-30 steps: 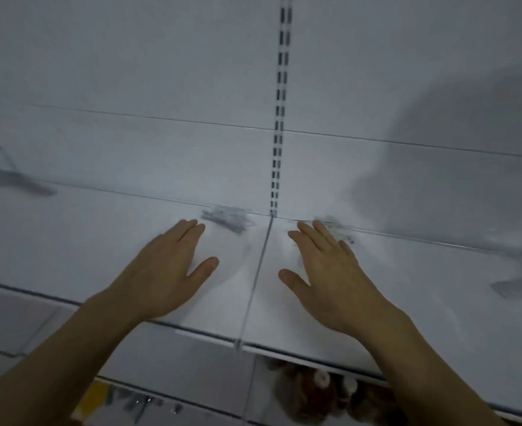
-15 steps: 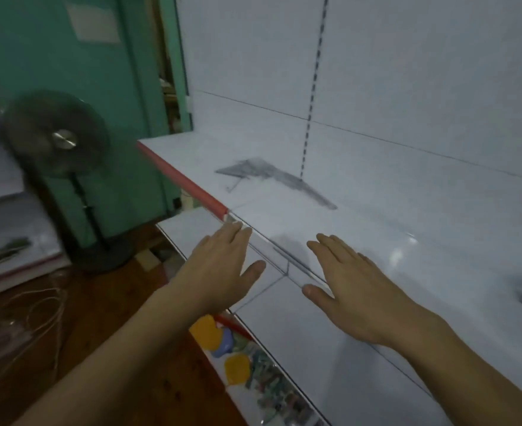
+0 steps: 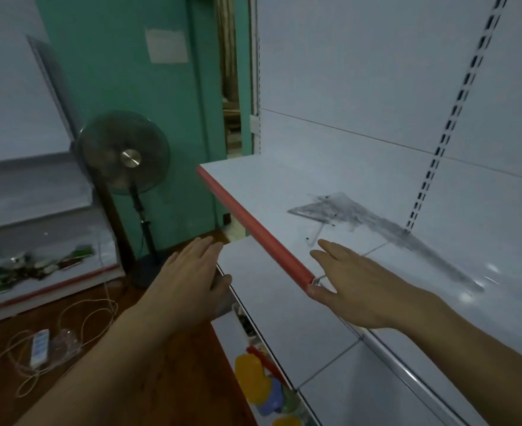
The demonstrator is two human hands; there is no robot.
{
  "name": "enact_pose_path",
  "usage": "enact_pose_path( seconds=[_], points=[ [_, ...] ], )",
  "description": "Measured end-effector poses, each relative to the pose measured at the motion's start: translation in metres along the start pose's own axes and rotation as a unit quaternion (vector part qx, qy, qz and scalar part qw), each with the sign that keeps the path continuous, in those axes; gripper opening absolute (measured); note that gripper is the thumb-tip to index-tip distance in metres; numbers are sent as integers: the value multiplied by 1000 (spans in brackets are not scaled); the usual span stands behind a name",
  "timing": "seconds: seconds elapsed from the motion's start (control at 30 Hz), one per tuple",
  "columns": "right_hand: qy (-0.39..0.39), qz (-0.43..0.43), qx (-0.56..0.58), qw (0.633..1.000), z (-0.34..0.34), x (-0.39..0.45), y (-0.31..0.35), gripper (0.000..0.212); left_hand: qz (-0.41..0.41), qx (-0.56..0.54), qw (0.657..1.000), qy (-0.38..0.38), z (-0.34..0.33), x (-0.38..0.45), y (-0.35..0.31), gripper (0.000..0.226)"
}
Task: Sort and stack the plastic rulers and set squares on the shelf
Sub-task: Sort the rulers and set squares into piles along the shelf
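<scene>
**Rulers and set squares on the white shelf, both hands flat and holding nothing**

The rulers and set squares (image 3: pixel 373 221) lie as a blurred, clear-plastic spread on the upper shelf (image 3: pixel 272 192), toward its back, near the slotted upright (image 3: pixel 447 124) of the rear panel. A triangular piece (image 3: pixel 318 209) sits at the left end of the spread, its broad face flat on the shelf. From there a long, grey-marked band runs to the right and toward the viewer, so the long axis of the group lies diagonally across the shelf, from the back left to the near right. How many separate pieces there are cannot be told.

The shelf's front edge carries a red strip (image 3: pixel 253 229) that runs diagonally from the far left corner down to its near end, just beside the right hand's thumb. Bare white shelf surface lies between this strip and the plastic pieces.

The right hand (image 3: pixel 355 287) is over the shelf, fingers straight and together, palm down, empty; its fingertips point at the triangular piece and stop short of it. The left hand (image 3: pixel 189 284) is likewise flat and empty, held out past the red strip, over the lower shelf (image 3: pixel 253 262) and the wooden floor (image 3: pixel 105 348).

Beyond the shelf's left end stand a pedestal fan (image 3: pixel 124 152) and a green wall (image 3: pixel 130 87). Coloured items (image 3: pixel 253 376) show on a tier below.
</scene>
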State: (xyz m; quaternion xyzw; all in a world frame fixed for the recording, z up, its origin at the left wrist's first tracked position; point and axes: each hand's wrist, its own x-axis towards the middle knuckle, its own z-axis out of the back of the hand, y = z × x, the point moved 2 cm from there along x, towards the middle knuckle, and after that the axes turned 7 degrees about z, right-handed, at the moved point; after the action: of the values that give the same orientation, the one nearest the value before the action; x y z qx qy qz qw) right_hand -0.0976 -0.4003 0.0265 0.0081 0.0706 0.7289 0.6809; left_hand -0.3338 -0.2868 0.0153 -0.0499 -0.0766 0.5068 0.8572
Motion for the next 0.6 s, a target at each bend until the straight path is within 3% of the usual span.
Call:
enact_pose_path(
  seconds=[0.27,0.4,0.6],
  points=[
    [9,-36,23,999,8,125,-80,75,-46,-23,999,-9,-16,142,1,58],
    [23,-56,68,996,0,138,-115,67,-92,-26,995,25,-36,199,-31,64],
    [-49,-148,93,983,8,132,-175,58,-205,-52,975,62,-62,275,-90,72]
  ],
)
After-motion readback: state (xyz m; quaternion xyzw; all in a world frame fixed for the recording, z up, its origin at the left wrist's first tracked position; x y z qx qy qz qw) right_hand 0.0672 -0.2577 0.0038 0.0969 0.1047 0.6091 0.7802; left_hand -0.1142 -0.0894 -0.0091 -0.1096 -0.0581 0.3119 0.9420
